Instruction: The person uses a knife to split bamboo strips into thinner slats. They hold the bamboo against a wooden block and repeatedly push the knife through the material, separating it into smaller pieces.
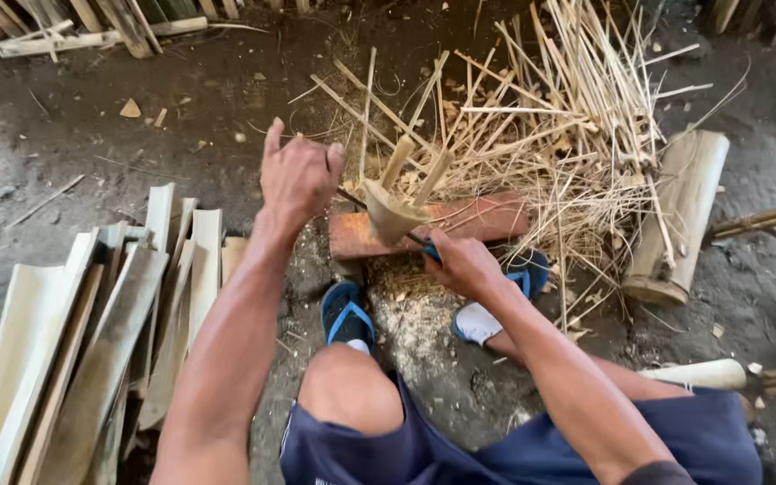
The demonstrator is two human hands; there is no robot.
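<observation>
My left hand [298, 175] is raised over a piece of split bamboo [394, 208] that stands on a reddish wooden block [478, 220]; its fingers curl toward the top of the strips, and whether they touch is unclear. My right hand [462, 262] grips a blue-handled knife [424, 247]. The knife's blade runs across the bamboo piece, which is split into a few upright strips.
A stack of flat bamboo slats [92, 332] lies at the left. A heap of thin bamboo slivers [568, 117] covers the ground behind the block. A half bamboo log [680, 216] lies at the right. My feet in blue sandals [348, 314] rest on dirt ground.
</observation>
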